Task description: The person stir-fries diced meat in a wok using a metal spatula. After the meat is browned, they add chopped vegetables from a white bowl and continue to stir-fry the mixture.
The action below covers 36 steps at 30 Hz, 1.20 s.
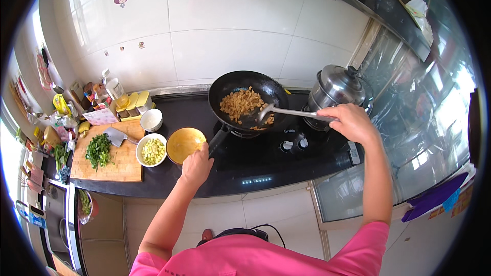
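My right hand [351, 122] grips the handle end of a metal cooking ladle [295, 112]. The ladle's head rests in a black wok [245, 80] on the hob, at the right edge of browned, diced food [241, 103]. My left hand [196, 166] has its fingers on the right rim of a yellow-lined bowl [186, 145], close to the wok's handle [219, 140]. Little but a thin residue shows inside that bowl. Just left of it sits a white bowl of pale green diced vegetable [153, 151]. Whether the yellow bowl touches the counter cannot be seen.
A wooden cutting board [126, 168] carries chopped greens [99, 151] and a cleaver [116, 137]. Behind are a small bowl of white contents [151, 119], seasoning boxes [132, 103] and an oil bottle [117, 92]. A lidded steel pot [337, 88] stands right of the wok, above two knobs [295, 144].
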Motion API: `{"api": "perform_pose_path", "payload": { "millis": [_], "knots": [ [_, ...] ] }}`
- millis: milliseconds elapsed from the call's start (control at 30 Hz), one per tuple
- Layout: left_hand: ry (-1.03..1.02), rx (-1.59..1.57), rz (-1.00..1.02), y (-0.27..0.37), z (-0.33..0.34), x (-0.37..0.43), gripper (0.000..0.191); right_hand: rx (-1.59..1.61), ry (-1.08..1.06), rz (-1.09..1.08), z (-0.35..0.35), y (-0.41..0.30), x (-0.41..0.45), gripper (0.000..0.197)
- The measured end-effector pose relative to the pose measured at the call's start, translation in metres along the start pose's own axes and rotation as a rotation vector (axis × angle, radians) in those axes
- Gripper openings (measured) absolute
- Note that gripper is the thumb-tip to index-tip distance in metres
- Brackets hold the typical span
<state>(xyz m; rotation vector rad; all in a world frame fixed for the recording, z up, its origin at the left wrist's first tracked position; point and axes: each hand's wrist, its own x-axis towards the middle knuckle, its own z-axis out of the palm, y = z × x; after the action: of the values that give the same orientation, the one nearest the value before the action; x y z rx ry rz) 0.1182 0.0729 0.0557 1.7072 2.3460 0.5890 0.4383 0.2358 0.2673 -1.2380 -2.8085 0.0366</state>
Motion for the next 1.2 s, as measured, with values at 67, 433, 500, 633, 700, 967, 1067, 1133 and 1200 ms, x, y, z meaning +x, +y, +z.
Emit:
{"api": "perform_pose_path", "payload": {
  "millis": [67, 433, 500, 633, 700, 967, 1067, 1133, 1200],
  "knots": [
    [0.007, 0.000, -0.004, -0.003, 0.001, -0.001, 0.045, 0.013, -0.036, 0.021, -0.005, -0.006, 0.003, 0.036],
    [0.000, 0.013, -0.011, 0.000, 0.003, 0.002, 0.045, -0.158, 0.180, 0.045, 0.027, -0.005, 0.030, 0.036],
    [0.008, 0.015, -0.024, -0.002, 0.003, 0.000, 0.046, -0.237, 0.127, 0.039, 0.012, -0.013, 0.028, 0.035],
    [-0.006, 0.030, 0.025, -0.001, 0.009, 0.005, 0.047, -0.180, 0.012, 0.087, 0.054, -0.010, 0.040, 0.038],
    [-0.016, 0.018, 0.020, 0.003, 0.009, 0.007, 0.047, -0.082, 0.158, 0.064, 0.075, -0.007, 0.042, 0.040],
    [-0.004, 0.032, -0.014, 0.000, 0.003, 0.001, 0.044, 0.112, -0.109, 0.057, 0.019, -0.026, 0.019, 0.032],
    [-0.001, 0.035, 0.029, 0.003, 0.006, 0.004, 0.042, 0.109, -0.029, 0.105, 0.060, -0.025, 0.030, 0.031],
    [0.008, 0.032, 0.041, 0.002, 0.004, 0.005, 0.041, 0.129, 0.034, 0.174, 0.082, -0.029, 0.039, 0.030],
    [0.018, 0.053, 0.041, 0.002, 0.006, 0.006, 0.041, 0.224, 0.081, 0.132, 0.075, -0.017, 0.036, 0.031]
  ]
}}
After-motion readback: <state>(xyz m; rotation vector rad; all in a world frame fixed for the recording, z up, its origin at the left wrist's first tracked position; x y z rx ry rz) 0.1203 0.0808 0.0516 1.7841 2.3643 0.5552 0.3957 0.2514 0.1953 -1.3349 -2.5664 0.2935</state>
